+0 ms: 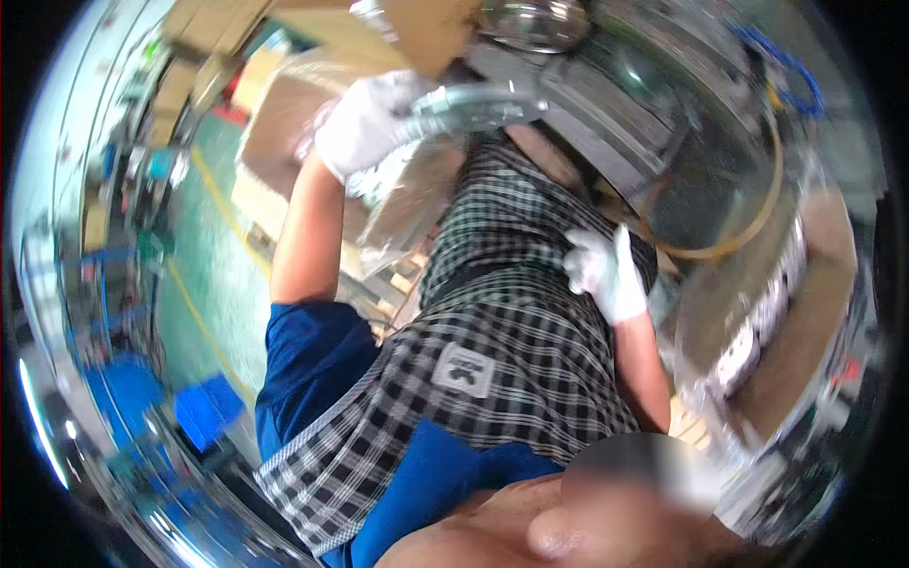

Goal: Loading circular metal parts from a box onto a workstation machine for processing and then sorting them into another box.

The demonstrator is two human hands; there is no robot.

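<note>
Wrapped in a white glove, my left hand (365, 125) is raised at the upper left and closed on one end of a shiny curved metal piece (473, 106). The piece looks like a rim or a shallow dish seen edge-on; motion blur hides its exact kind. My right hand (606, 273), also gloved in white, hangs by the side of my black-and-white checked apron (511, 256). Its fingers are apart and nothing is in them. Another shiny round metal part (535, 24) rests at the top, on the grey machine (606, 123).
An open carton lined with clear plastic (417, 204) stands beneath my left hand. To the right, another carton (824, 293) holds a row of shiny parts. A yellowish hose (729, 248) loops near my right hand, and a blue coiled hose (795, 76) lies farther off.
</note>
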